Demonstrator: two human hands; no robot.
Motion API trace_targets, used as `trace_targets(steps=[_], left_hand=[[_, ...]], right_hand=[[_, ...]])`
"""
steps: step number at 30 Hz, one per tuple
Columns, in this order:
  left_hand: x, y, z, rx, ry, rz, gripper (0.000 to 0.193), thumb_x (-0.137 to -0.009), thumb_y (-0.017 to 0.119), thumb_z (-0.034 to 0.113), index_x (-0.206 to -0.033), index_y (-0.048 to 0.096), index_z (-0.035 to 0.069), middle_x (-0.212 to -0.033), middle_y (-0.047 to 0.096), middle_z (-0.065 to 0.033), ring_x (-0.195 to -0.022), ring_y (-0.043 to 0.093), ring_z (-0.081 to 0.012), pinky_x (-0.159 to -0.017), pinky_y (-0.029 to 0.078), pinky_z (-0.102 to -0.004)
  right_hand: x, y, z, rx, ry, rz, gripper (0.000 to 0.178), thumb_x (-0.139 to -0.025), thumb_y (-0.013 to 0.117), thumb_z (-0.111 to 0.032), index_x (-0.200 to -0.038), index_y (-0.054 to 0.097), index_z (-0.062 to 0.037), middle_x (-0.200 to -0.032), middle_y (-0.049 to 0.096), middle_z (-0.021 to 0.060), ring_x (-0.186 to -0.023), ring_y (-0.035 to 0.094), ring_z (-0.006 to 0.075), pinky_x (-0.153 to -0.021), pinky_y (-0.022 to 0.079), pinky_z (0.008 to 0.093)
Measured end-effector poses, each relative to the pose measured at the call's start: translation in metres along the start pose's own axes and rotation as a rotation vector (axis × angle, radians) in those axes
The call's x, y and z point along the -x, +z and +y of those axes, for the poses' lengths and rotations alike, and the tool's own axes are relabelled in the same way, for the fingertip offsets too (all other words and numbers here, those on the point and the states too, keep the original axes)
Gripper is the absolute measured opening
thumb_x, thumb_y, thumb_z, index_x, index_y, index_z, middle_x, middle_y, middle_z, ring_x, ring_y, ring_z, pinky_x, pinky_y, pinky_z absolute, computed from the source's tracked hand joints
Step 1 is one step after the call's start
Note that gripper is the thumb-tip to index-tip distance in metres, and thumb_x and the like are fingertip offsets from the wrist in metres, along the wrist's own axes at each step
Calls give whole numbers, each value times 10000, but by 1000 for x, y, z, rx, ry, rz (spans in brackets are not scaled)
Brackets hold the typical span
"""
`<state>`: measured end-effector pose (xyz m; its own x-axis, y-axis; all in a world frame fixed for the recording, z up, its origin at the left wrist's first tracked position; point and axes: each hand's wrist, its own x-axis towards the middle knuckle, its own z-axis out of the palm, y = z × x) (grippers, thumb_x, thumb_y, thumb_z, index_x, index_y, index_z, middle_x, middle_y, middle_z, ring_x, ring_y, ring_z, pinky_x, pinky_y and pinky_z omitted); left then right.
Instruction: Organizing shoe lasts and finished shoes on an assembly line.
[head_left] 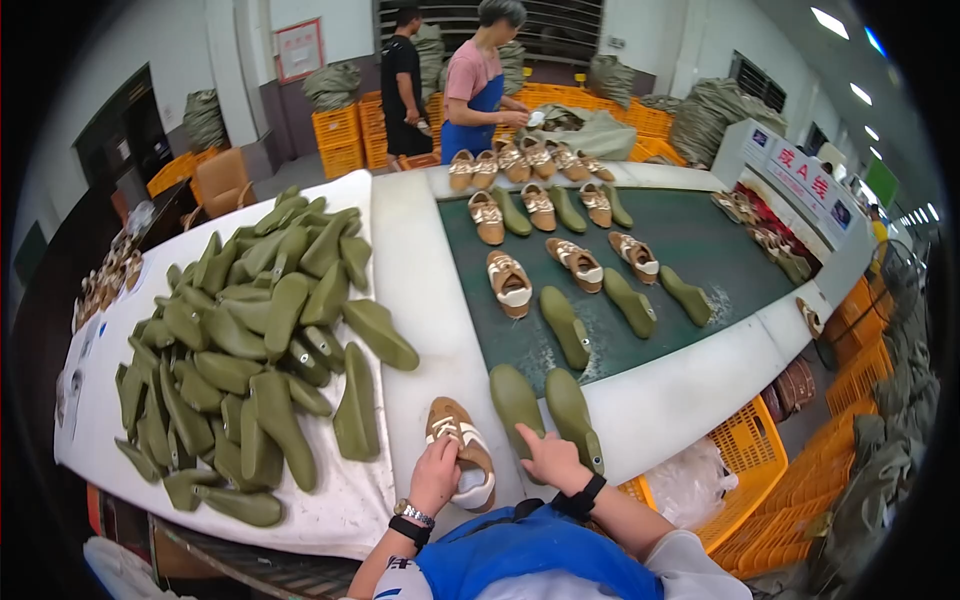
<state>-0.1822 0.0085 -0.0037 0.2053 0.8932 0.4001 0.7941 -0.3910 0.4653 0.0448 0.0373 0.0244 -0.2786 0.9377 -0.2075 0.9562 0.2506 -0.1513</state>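
A brown sneaker [472,452] with white stripes and laces lies on the near white table edge. My left hand [437,475] is closed on it at the laces and opening. Just right of it, two olive-green shoe lasts lie side by side: a left one [513,392] and a right one [570,408]. Over their near ends is my right hand [555,462], its index finger stretched out toward the left last and its other fingers partly hidden. Left of my hands, many green lasts [275,315] are heaped on a white cloth [350,500].
The green conveyor belt [470,260] carries sneakers [508,280] and lasts [564,325] in rows. More sneakers [515,160] line its far edge. Two people [478,85] stand beyond. An orange crate [750,450] holding clear plastic stands at right, and a sign-fronted white housing [800,180] spans the belt.
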Motion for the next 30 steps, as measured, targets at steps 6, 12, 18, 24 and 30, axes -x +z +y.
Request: trace_targets(steps=[6, 12, 18, 24, 30], left_hand=[[5, 29, 0, -95, 4, -58, 557, -604, 659, 46, -1136, 496, 69, -1203, 449, -177, -1162, 380, -391, -969, 321, -482], [16, 52, -26, 30, 131, -54, 687, -611, 654, 43, -1247, 398, -9, -1281, 383, -277, -1152, 403, -448, -1004, 330, -464], [4, 33, 81, -4, 79, -98, 700, -656, 722, 125, -1257, 393, -15, -1298, 387, -270, -1145, 399, -462, -955, 361, -472], [-24, 21, 123, 38, 109, -73, 685, -637, 700, 42, -1249, 396, -7, -1292, 402, -243, -1156, 410, -428, -974, 348, -459], [-19, 26, 116, 88, 97, -31, 667, -648, 659, -37, -1260, 393, -21, -1305, 389, -240, -1179, 385, -425, -986, 334, -454]], right_hand=[[-3, 3, 12, -68, -8, 7, 593, -837, 538, -321, -1373, 304, -227, -871, 631, 164, -728, 634, 321, -625, 501, 419], [5, 2, 19, -428, -26, -35, 468, -774, 477, -137, -1236, 424, -189, -752, 627, 183, -677, 619, 353, -541, 456, 454], [43, -7, 73, -385, -28, 56, 587, -727, 522, -136, -1295, 391, -201, -714, 620, 154, -652, 611, 333, -553, 454, 426], [40, -17, 93, -356, -30, 66, 591, -723, 540, -144, -1293, 390, -180, -713, 623, 160, -669, 619, 332, -553, 459, 429], [36, -13, 94, -338, -78, 57, 590, -749, 543, -164, -1313, 369, -172, -717, 624, 161, -659, 616, 335, -548, 460, 430]])
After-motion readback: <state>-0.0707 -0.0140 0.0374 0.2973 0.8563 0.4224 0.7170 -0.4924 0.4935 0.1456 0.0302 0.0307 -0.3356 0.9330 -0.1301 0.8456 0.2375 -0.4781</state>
